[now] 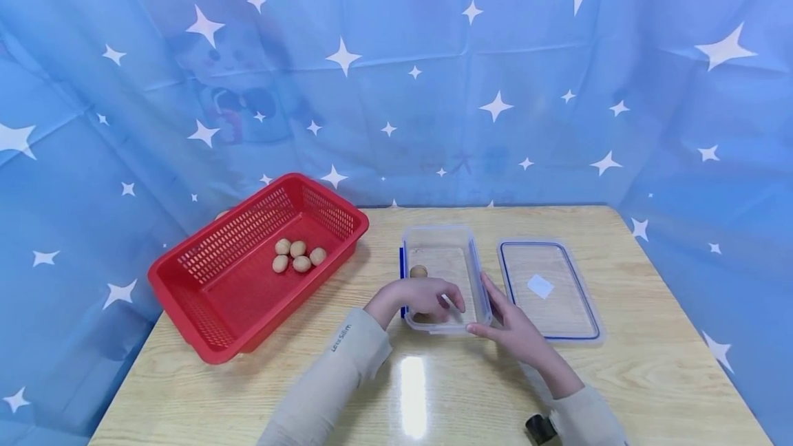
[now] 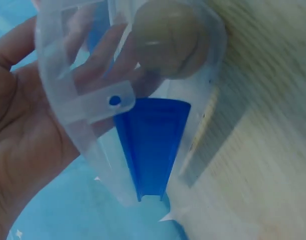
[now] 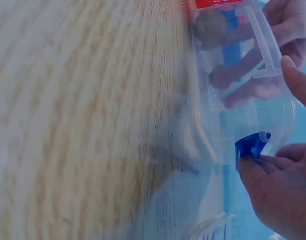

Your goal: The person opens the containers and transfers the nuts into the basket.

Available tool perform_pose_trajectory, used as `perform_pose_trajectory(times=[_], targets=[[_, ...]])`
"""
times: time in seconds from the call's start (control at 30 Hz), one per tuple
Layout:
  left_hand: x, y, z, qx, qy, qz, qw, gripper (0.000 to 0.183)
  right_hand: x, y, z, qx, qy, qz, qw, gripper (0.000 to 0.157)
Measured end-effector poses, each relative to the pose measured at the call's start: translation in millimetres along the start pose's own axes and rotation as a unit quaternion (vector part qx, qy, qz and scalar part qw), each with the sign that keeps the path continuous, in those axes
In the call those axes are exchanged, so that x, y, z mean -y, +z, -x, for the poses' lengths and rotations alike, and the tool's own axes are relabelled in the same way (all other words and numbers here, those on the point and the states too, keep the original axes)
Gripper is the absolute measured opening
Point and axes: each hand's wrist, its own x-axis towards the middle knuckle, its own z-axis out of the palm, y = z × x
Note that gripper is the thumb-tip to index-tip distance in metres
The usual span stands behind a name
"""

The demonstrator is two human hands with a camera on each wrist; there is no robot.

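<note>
My left hand [image 1: 427, 296] reaches over the blue-clipped side into a clear plastic food container [image 1: 441, 231]. Its fingers are spread loosely and pinch nothing. One walnut [image 1: 418, 271] lies inside along the left wall, just beyond the hand. Another walnut [image 2: 170, 39] sits in the near left corner beneath the hand, mostly hidden from the head view. At the container's near right corner, my right hand [image 1: 517, 332] grips it, thumb on the front wall and fingers along the right side by a blue clip [image 3: 253, 145].
A red plastic basket [image 1: 248, 308] with several walnuts [image 1: 301, 264] stands at the left. The container's clear lid [image 1: 573, 322], with a blue seal and a white label, lies flat to the right. A blue star-patterned cloth [image 1: 396, 88] hangs behind the wooden table [image 1: 657, 363].
</note>
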Motion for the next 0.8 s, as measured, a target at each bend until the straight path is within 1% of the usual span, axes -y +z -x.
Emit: perform_pose_trajectory(times=[0.1, 0.23, 0.3, 0.37, 0.43, 0.6, 0.7, 0.73, 0.8], targets=[[-4.5, -2.2, -1.5, 0.031, -0.028, -0.040, 0.9983, 0.035, 0.0, 0.2, -0.6, 0.003, -0.001, -0.006, 1.000, 0.095], [-12.5, -3.1, -1.4, 0.066, -0.076, -0.087, 0.9911, 0.039, 0.9, 1.8, -0.1, 0.005, 0.001, -0.011, 1.000, 0.094], [-14.6, -2.6, -1.7, 0.076, -0.095, -0.092, 0.9883, 0.039, 1.2, 1.9, 0.0, 0.005, 0.000, -0.010, 1.000, 0.094], [-14.2, -2.0, -2.8, 0.081, -0.097, -0.081, 0.9888, 0.038, 1.1, 1.8, 0.1, 0.005, 0.000, -0.009, 1.000, 0.094], [-12.1, -2.3, -4.6, 0.081, -0.082, -0.066, 0.9911, 0.037, 1.2, 1.3, 0.2, 0.004, 0.000, -0.007, 1.000, 0.094], [-2.1, -3.4, -10.8, 0.059, -0.020, -0.037, 0.9974, 0.032, 1.7, -0.4, -0.2, 0.003, 0.001, -0.002, 1.000, 0.093], [3.7, -2.9, -12.4, 0.022, 0.006, -0.014, 0.9996, 0.027, 1.4, -0.5, -0.5, 0.003, 0.000, -0.005, 1.000, 0.093], [5.5, -2.6, -12.4, 0.006, 0.014, 0.002, 0.9999, 0.025, 1.2, -0.4, -0.6, 0.003, 0.000, -0.007, 1.000, 0.093], [9.1, -2.4, -12.3, -0.041, 0.028, 0.030, 0.9983, 0.023, 0.8, -0.5, -0.5, 0.003, 0.001, -0.007, 1.000, 0.094]])
